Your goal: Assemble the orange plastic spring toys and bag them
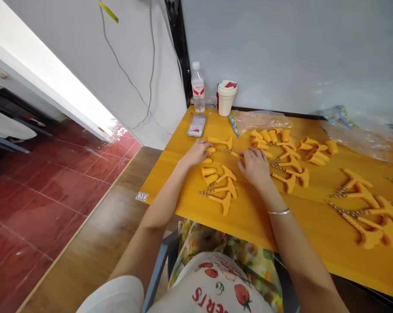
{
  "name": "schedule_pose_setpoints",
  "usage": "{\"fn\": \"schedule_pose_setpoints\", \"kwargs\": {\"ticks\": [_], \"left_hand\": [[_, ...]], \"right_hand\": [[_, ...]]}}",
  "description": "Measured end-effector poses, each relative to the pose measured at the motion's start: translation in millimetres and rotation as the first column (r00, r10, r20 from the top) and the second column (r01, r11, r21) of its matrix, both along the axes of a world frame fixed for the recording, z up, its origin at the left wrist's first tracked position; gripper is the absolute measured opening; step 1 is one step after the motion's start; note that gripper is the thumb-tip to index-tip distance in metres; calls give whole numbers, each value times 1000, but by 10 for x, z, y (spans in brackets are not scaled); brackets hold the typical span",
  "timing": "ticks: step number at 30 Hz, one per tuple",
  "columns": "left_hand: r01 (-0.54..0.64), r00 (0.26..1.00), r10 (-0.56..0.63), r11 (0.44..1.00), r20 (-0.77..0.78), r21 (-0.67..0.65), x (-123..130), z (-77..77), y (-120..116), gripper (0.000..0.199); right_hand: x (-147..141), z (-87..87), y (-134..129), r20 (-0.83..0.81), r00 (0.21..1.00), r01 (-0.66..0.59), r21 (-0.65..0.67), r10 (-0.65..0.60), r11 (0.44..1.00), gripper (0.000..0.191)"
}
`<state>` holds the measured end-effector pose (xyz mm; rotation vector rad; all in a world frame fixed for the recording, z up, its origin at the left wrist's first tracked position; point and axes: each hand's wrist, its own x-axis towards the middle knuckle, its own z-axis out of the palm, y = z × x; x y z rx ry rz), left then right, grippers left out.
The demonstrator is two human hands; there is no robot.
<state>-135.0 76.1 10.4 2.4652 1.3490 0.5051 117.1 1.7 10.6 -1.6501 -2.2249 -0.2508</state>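
Observation:
My left hand (pixel 197 153) has its fingers closed around a small yellow ribbed cap (pixel 210 149) lying near the table's left side. More ribbed caps (pixel 209 171) lie just below that hand. Facing it, my right hand (pixel 254 166) pinches a yellow T-handled piece with a twisted shaft (pixel 235 154). Its bead chain (pixel 226 150) points toward my left hand, and its handle is hidden under my fingers. Above and between the hands rests another T-handled piece (pixel 221 141). Several similar pieces (pixel 225 188) lie fanned out nearer to me, their chains toward the left.
A phone (pixel 196 125), a water bottle (pixel 198 89) and a cream cup (pixel 226 98) stand or lie at the back left. Clear plastic bags (pixel 263 119) lie along the wall. More caps (pixel 315 154) and T-handled pieces (pixel 367 213) cover the yellow table's right side.

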Motion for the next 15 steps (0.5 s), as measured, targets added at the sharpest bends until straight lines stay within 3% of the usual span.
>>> {"fn": "schedule_pose_setpoints", "kwargs": {"ticks": [3, 6, 11, 15], "left_hand": [[40, 970, -44, 999, 241, 20, 39, 41, -116, 27], [82, 920, -90, 996, 380, 38, 90, 22, -208, 25], [136, 906, -167, 985, 390, 106, 160, -35, -238, 23], [116, 904, -159, 985, 396, 130, 172, -53, -241, 24]], "right_hand": [[68, -7, -40, -86, 996, 21, 94, -13, 995, 28], [114, -13, -88, -82, 996, 41, 115, -31, 993, 30], [119, 19, -126, 32, 998, 44, 152, -49, 987, 28], [112, 58, -154, 80, 996, 36, 111, -45, 993, 29]]}}
